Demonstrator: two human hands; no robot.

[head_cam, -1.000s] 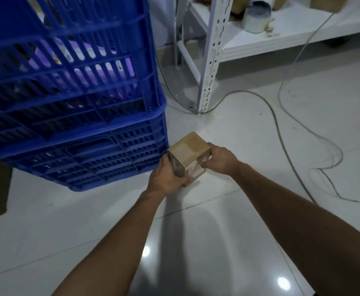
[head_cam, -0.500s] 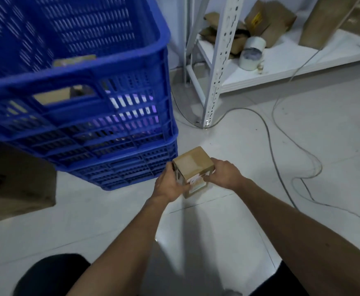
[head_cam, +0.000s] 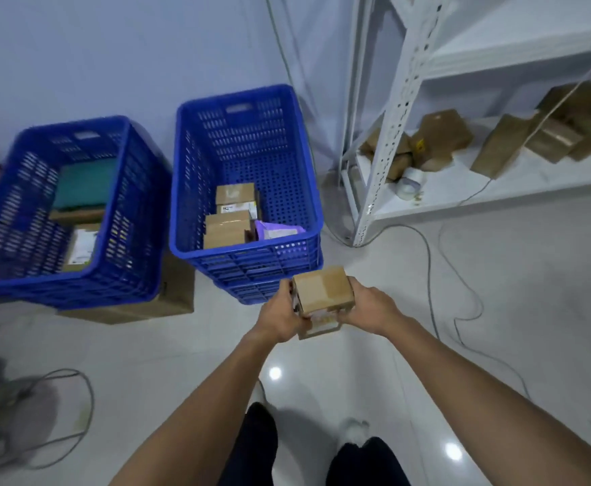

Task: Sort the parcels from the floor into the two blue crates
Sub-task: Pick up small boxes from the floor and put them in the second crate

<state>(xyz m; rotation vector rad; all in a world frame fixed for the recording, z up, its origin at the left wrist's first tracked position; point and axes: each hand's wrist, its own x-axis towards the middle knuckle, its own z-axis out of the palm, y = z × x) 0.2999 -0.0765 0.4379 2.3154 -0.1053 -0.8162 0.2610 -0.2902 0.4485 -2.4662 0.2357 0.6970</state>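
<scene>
Fingers of my left hand and right hand are gripping the brown parcel by opposite sides in the head view, holding it just short of the right blue crate (not yet over its rim). I am judging that an early release is risking a drop outside the near wall.

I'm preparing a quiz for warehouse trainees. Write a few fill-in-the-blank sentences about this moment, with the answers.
The left hand and right hand hold the cardboard parcel above the ____.
The right crate holds the purple package; the left crate holds a flat parcel coloured ____.
Both crates are ____ in colour.
Answers: floor; green; blue.
</scene>
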